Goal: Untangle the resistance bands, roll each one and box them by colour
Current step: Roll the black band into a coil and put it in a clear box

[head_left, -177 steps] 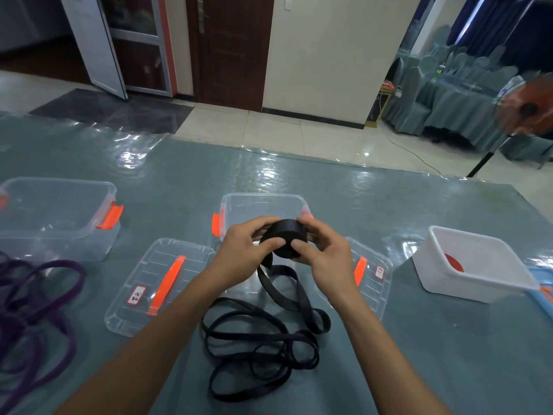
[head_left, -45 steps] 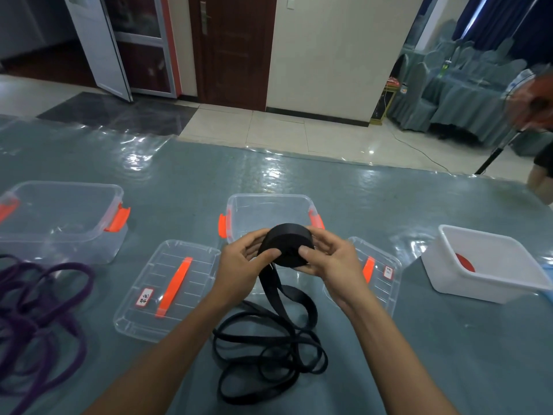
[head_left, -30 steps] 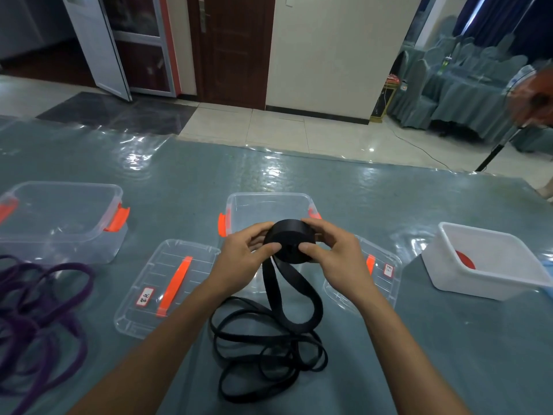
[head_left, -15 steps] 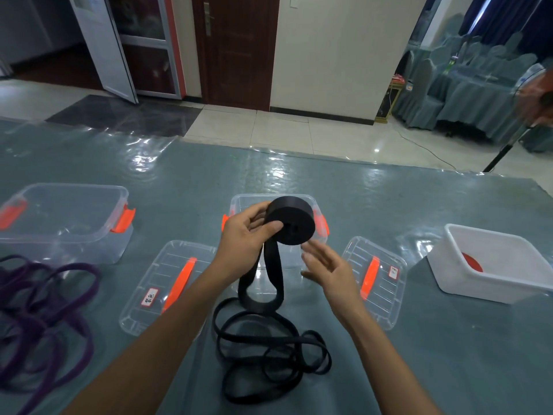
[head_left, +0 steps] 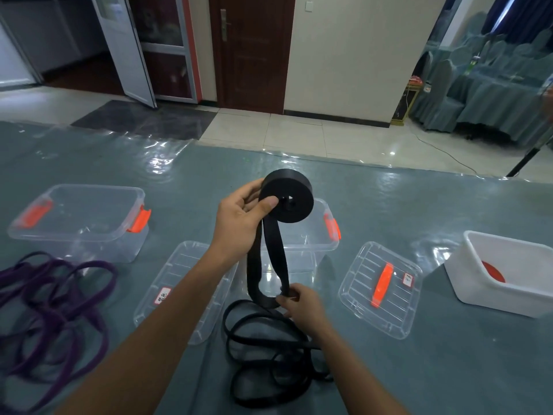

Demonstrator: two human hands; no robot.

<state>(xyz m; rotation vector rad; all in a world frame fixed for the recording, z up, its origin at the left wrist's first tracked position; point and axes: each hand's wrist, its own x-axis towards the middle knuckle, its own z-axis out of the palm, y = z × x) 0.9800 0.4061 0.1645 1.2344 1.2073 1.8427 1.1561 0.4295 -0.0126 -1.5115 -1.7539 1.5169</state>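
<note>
Left hand [head_left: 239,223]: raised above the surface [head_left: 419,211], fingers [head_left: 250,191] curled behind a black roll [head_left: 288,197], thumb pressed on its near face beside the centre hole; roll held on edge, clear of the surface. Band [head_left: 269,259]: black, two flat strands hanging from the roll's underside below the left fingers and meeting in a loop at the right fingers. Right hand [head_left: 302,305]: low, close to the surface, fingers pinching the bottom of that loop. Loose coils [head_left: 263,354] of the same band: on the surface, nearer the person than the right fingers, partly under the right forearm. Middle box [head_left: 320,247]: clear, orange latch, open, directly beyond the hanging strands. Left box [head_left: 83,223]: clear, open, well left of the left fingers. Left lid [head_left: 185,289]: clear, labelled, partly under the left forearm. Right lid [head_left: 381,290]: just right of the right fingers, orange handle, label. Tub [head_left: 508,277]: white, far right, red item inside. Purple bands [head_left: 54,310]: tangled, far left.
</note>
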